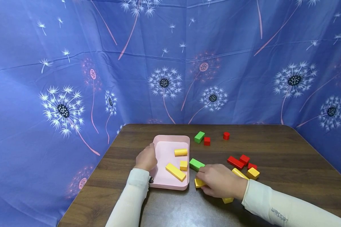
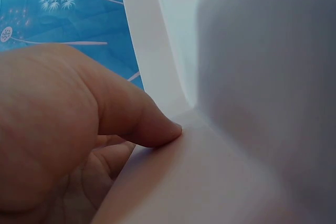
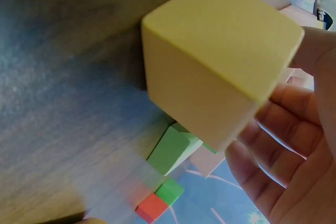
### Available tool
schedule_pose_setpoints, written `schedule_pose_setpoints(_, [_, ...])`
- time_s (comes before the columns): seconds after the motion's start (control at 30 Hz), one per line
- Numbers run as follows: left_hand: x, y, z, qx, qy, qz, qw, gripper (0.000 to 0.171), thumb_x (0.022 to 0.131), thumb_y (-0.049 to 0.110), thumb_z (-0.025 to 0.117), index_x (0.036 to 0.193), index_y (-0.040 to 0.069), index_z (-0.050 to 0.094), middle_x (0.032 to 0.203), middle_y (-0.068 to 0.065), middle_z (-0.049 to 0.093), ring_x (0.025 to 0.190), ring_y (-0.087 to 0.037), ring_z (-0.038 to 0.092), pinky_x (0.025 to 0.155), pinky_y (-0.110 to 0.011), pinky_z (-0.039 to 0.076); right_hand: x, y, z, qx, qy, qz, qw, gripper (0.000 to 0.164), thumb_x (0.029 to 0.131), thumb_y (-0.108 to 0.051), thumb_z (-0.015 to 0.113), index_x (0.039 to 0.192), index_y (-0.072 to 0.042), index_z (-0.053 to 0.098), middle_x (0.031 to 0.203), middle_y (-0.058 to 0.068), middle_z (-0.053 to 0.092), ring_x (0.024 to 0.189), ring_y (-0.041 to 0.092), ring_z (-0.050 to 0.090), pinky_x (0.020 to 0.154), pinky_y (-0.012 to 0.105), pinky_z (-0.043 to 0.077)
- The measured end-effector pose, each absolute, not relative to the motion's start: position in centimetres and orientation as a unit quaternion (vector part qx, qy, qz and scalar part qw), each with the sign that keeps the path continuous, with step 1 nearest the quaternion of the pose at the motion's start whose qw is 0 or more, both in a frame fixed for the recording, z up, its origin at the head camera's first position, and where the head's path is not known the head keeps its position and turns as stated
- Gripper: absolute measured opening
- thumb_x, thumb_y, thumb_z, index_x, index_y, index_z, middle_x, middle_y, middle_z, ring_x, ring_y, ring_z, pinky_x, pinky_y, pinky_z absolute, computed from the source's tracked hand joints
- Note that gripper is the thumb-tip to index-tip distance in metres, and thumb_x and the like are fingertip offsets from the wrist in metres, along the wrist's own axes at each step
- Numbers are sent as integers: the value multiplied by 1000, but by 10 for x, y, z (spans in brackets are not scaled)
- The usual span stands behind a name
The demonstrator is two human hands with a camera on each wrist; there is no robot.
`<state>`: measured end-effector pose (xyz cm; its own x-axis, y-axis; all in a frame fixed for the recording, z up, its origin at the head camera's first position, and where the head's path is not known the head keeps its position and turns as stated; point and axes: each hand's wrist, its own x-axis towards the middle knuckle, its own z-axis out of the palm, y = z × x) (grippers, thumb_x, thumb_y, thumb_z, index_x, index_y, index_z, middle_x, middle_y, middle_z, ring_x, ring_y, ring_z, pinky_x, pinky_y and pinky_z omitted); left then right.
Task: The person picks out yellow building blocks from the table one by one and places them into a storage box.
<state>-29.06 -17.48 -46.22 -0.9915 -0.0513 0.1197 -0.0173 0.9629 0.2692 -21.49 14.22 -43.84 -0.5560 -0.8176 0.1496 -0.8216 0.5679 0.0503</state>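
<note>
Reading nearest first: lettering (image 1: 279, 214) on right sleeve (image 1: 257, 197) inverted, not legible. Right hand (image 1: 221, 181), fingers curled, pinches a yellow block (image 1: 199, 183) just outside the near right corner of the pink tray (image 1: 170, 186). Left hand (image 1: 146, 157) grips the tray's left edge. Loading judged partway: three yellow pieces (image 1: 175, 171) inside; outside, yellow cube (image 1: 253, 173), yellow cylinder (image 1: 240, 173), red pieces (image 1: 235, 162); green block (image 1: 199, 137) toward the desk's (image 1: 272, 142) far edge.
</note>
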Motion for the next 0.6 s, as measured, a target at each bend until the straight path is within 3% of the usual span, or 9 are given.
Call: schedule_pose_setpoints(0.6, [-290,-174,-461,17,-989,-130,62,62,92,7,72,148,-1,47,130,-20,67,106,-35,72,88,-53,60,-213,138,-428,463,-881,37,88,26,85,-34,82,106,-22,73,87,-14,65,74,2,51,65,21,51])
